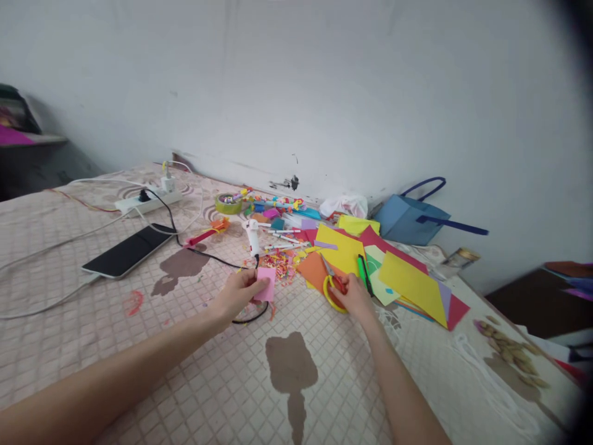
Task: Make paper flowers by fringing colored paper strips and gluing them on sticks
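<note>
Between the thumb and fingers of my left hand (pixel 241 293) is a small pink piece of paper (pixel 265 283), held just above the patterned cloth. My right hand (pixel 354 296) is closed around scissors (pixel 330 285) with yellow and red handles, their blades pointing away toward the wall. Under the blades lies an orange sheet (pixel 311 271). A white glue gun (pixel 252 236) rests beyond my left hand, its black cord running past the pink paper. Small colourful paper scraps (pixel 282 264) are heaped between my hands. Close to my right hand is a green cutter (pixel 364 275).
Coloured paper sheets (pixel 412 281) spread to the right, before a blue bag (pixel 407 219). On the left are a tablet-like black device (pixel 132 250) and a white power strip (pixel 148 203) with cables. A tape roll (pixel 228 204) and a red-orange stick (pixel 206 235) lie further back.
</note>
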A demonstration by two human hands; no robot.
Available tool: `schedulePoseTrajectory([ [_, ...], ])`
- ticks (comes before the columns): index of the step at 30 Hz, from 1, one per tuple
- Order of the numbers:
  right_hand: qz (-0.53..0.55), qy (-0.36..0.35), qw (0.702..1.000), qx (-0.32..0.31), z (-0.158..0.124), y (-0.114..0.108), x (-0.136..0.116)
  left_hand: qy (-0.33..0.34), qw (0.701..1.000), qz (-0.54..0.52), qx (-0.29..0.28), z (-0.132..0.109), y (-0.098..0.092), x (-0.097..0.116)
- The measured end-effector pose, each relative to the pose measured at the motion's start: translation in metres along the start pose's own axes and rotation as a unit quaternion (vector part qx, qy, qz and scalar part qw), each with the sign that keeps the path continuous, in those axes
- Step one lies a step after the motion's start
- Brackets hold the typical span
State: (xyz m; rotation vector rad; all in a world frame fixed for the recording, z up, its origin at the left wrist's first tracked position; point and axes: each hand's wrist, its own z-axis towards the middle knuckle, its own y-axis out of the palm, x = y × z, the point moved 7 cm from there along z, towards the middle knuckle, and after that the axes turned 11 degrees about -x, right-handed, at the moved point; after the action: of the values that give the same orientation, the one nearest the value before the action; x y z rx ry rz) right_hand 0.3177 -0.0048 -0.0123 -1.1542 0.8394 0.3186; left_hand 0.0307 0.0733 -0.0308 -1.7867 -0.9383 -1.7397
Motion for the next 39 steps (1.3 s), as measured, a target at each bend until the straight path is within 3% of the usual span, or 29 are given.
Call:
schedulePoseTrajectory([
  [5, 0.006, 0.021, 1.000, 0.011, -0.002, 0.002, 0.012, -0.009, 1.000, -0.027, 0.002, 0.000, -0.003, 0.003],
  [11, 0.135, -0.015, 0.991, 0.007, -0.002, 0.005, -0.013, -0.013, 0.997, -0.078, 0.006, 0.001, -0.006, 0.009],
  [15, 0.255, -0.047, 0.962, -0.090, -0.020, 0.041, -0.048, -0.037, 0.989, -0.140, 0.004, 0.003, -0.006, 0.001],
  [17, 0.402, -0.040, 0.894, -0.195, -0.038, 0.074, -0.067, -0.044, 0.987, -0.156, -0.005, 0.003, -0.002, -0.003],
  [19, 0.427, -0.016, 0.874, -0.231, -0.056, 0.098, -0.079, -0.042, 0.987, -0.154, -0.023, 0.001, 0.005, -0.006],
  [23, 0.412, 0.011, 0.885, -0.218, -0.076, 0.120, -0.093, -0.038, 0.990, -0.117, -0.069, -0.006, 0.023, -0.011],
  [30, 0.442, 0.022, 0.882, -0.165, -0.074, 0.114, -0.086, -0.041, 0.993, -0.077, -0.077, -0.008, 0.027, -0.012],
  [33, 0.506, 0.026, 0.839, -0.198, -0.075, 0.118, -0.083, -0.041, 0.989, -0.128, -0.053, -0.003, 0.014, -0.007],
  [39, 0.620, 0.033, 0.705, -0.343, -0.098, 0.141, -0.102, -0.047, 0.960, -0.275, 0.023, 0.008, -0.020, -0.001],
])
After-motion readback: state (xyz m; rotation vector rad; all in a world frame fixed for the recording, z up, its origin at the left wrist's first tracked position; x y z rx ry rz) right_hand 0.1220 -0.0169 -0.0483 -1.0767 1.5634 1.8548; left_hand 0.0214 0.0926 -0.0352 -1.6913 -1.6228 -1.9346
